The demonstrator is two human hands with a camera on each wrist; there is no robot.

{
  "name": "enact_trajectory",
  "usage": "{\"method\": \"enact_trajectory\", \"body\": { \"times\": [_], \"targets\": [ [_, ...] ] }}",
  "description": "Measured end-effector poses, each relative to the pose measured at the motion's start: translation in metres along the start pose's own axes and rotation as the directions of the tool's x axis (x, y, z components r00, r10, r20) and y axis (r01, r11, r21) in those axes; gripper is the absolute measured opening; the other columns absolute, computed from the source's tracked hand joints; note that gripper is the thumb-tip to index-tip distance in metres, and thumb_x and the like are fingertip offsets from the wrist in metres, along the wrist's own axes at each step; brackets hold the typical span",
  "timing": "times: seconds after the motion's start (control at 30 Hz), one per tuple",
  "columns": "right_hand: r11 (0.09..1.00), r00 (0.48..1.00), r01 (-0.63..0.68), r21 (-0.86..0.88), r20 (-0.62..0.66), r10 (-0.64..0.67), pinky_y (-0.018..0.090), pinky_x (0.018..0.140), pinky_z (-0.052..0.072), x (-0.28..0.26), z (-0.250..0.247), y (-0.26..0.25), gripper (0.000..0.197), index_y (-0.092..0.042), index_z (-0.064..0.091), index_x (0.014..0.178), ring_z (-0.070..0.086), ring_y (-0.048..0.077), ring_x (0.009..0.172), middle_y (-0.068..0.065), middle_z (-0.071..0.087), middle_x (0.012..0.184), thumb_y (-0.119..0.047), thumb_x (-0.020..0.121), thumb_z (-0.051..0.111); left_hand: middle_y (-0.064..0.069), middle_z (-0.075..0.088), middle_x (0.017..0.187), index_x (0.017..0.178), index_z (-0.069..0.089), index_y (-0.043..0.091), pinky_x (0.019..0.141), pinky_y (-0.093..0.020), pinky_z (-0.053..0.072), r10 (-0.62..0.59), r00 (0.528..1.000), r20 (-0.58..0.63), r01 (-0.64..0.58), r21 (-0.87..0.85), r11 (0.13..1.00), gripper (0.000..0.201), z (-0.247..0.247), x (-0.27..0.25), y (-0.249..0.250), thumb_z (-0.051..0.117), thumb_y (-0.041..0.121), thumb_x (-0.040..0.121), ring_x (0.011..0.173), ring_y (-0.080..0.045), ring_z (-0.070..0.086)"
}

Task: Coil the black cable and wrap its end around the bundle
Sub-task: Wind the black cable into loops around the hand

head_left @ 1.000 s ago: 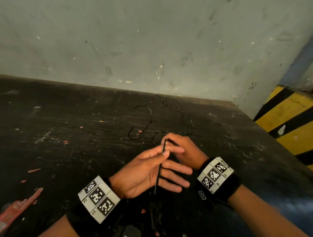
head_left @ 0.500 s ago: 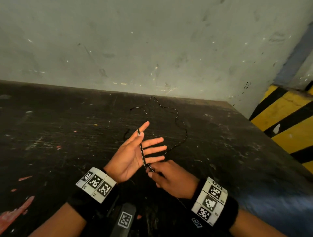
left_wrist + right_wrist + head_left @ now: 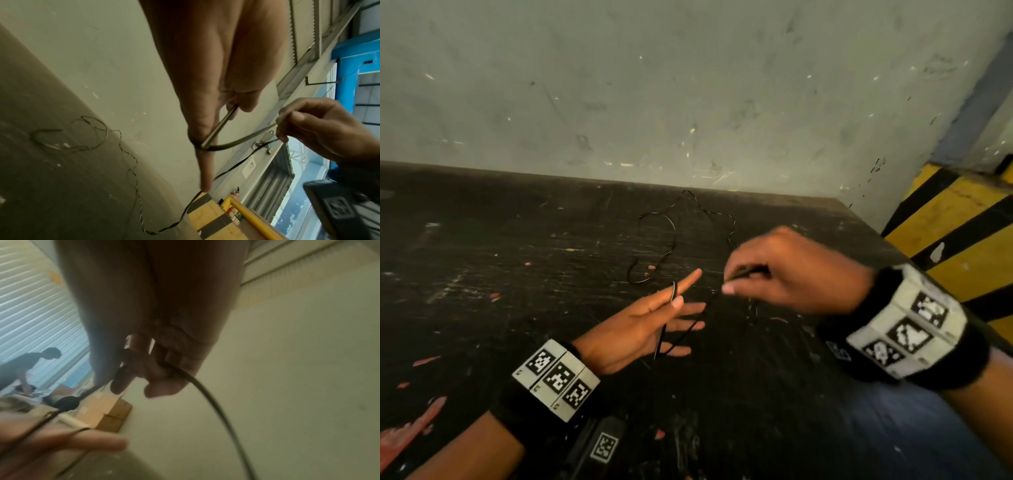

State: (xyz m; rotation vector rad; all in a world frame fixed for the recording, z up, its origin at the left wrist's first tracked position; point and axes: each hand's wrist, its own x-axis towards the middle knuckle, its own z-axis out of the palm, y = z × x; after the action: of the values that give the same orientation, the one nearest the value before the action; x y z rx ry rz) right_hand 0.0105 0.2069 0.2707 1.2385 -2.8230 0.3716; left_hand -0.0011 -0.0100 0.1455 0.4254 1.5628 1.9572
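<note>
A person's two hands work a thin black cable (image 3: 674,236) above a dark, scratched table (image 3: 482,274) that stands against a pale grey wall (image 3: 688,85). The left hand (image 3: 640,329) is held palm up with its fingers straight and spread, while its thumb presses the cable against the forefinger; one turn of cable runs around that finger and down across the palm. The right hand (image 3: 787,274) hovers to the right and slightly higher, its thumb and forefinger pinching the cable. The rest of the cable lies in loose, wavy loops on the table near the wall.

From the head view the loop on the finger is only a thin dark line. The left wrist view shows it plainly: the cable (image 3: 207,134) circles the forefinger, with a taut strand leading to the right hand (image 3: 320,129) and a slack strand trailing down to the table. The right wrist view is blurred, showing the cable (image 3: 205,394) leaving the curled fingers (image 3: 164,386) and a distant person (image 3: 28,363) in the background.

Half a second ago the right hand was low, just below the left palm; it has since risen and moved right, away from the left hand, and the loops on the table have kept much the same shape
</note>
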Motion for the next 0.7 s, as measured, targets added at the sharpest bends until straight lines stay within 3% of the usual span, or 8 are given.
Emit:
{"method": "enact_trajectory", "body": {
  "times": [0.1,0.17,0.27,0.4,0.5,0.57,0.63,0.7],
  "targets": [
    [0.999,0.997,0.029,0.025,-0.076,-0.027,0.03,0.053,0.047,0.01,-0.024,0.005,0.025,-0.018,0.07,0.088,0.059,0.014,0.06,0.001,0.068,0.074,-0.039,0.082,0.057,-0.011,0.054,0.139,0.133,0.044,0.049,0.099,-0.06,0.042,0.004,0.987,0.158,0.01,-0.084,0.996,0.052,0.009,-0.005,-0.004,0.06,0.045,0.084,0.127,-0.029,0.052],
    [0.998,0.992,0.042,0.038,-0.124,-0.037,0.026,0.049,0.043,0.018,-0.032,0.009,0.024,-0.015,0.071,0.084,0.057,0.013,0.054,0.004,0.068,0.069,-0.037,0.08,0.062,-0.01,0.052,0.141,0.136,0.04,0.046,0.099,-0.061,0.041,0.011,0.974,0.226,0.003,-0.061,0.998,0.058,0.016,-0.008,-0.004,0.061,0.046,0.082,0.129,-0.03,0.05],
    [0.996,0.982,0.073,0.041,-0.176,-0.065,0.014,0.046,0.035,0.028,-0.037,0.008,0.025,-0.01,0.07,0.08,0.049,0.008,0.048,0.003,0.064,0.061,-0.034,0.08,0.065,-0.007,0.05,0.143,0.137,0.037,0.046,0.096,-0.061,0.045,-0.002,0.97,0.242,0.0,0.008,1.0,0.055,0.022,-0.008,0.003,0.054,0.043,0.084,0.127,-0.028,0.052],
    [0.992,0.975,0.102,0.077,-0.207,-0.084,0.012,0.045,0.031,0.036,-0.034,0.006,0.019,-0.008,0.07,0.078,0.045,0.005,0.044,-0.013,0.05,0.051,-0.026,0.081,0.069,-0.006,0.049,0.143,0.133,0.035,0.05,0.089,-0.058,0.05,-0.028,0.972,0.235,0.014,0.059,0.998,0.049,0.023,-0.009,0.013,0.046,0.037,0.088,0.123,-0.029,0.056],
    [0.992,0.977,0.047,0.121,-0.214,-0.02,0.011,0.046,0.031,0.042,-0.021,0.023,0.02,-0.009,0.069,0.076,0.046,0.005,0.044,-0.014,0.049,0.047,-0.028,0.081,0.068,-0.006,0.051,0.142,0.137,0.031,0.048,0.083,-0.054,0.055,0.007,0.962,0.273,-0.016,0.029,0.999,0.049,0.028,-0.013,0.017,0.039,0.031,0.092,0.119,-0.034,0.058],
    [0.982,0.973,-0.004,0.188,-0.226,0.048,0.016,0.048,0.034,0.044,-0.002,0.039,0.027,-0.007,0.067,0.073,0.046,0.004,0.046,-0.007,0.057,0.052,-0.032,0.082,0.066,-0.004,0.053,0.141,0.138,0.03,0.048,0.077,-0.048,0.059,0.072,0.952,0.298,-0.059,-0.054,0.997,0.049,0.032,-0.016,0.023,0.036,0.03,0.093,0.117,-0.037,0.059],
    [0.974,0.961,-0.046,0.22,-0.258,0.104,0.028,0.051,0.04,0.041,0.024,0.048,0.035,-0.006,0.065,0.072,0.049,0.016,0.051,0.009,0.062,0.059,-0.038,0.085,0.061,-0.006,0.052,0.142,0.139,0.031,0.048,0.073,-0.045,0.06,0.155,0.939,0.307,-0.105,-0.172,0.98,0.048,0.034,-0.015,0.033,0.033,0.031,0.094,0.116,-0.04,0.058],
    [0.951,0.947,-0.047,0.306,-0.288,0.139,0.032,0.056,0.045,0.037,0.054,0.051,0.027,-0.019,0.061,0.067,0.053,0.011,0.054,0.0,0.063,0.06,-0.032,0.09,0.052,-0.006,0.052,0.142,0.139,0.031,0.048,0.07,-0.044,0.061,0.241,0.938,0.25,-0.166,-0.286,0.944,0.047,0.032,-0.011,0.044,0.031,0.033,0.094,0.113,-0.04,0.061]
  ]
}}
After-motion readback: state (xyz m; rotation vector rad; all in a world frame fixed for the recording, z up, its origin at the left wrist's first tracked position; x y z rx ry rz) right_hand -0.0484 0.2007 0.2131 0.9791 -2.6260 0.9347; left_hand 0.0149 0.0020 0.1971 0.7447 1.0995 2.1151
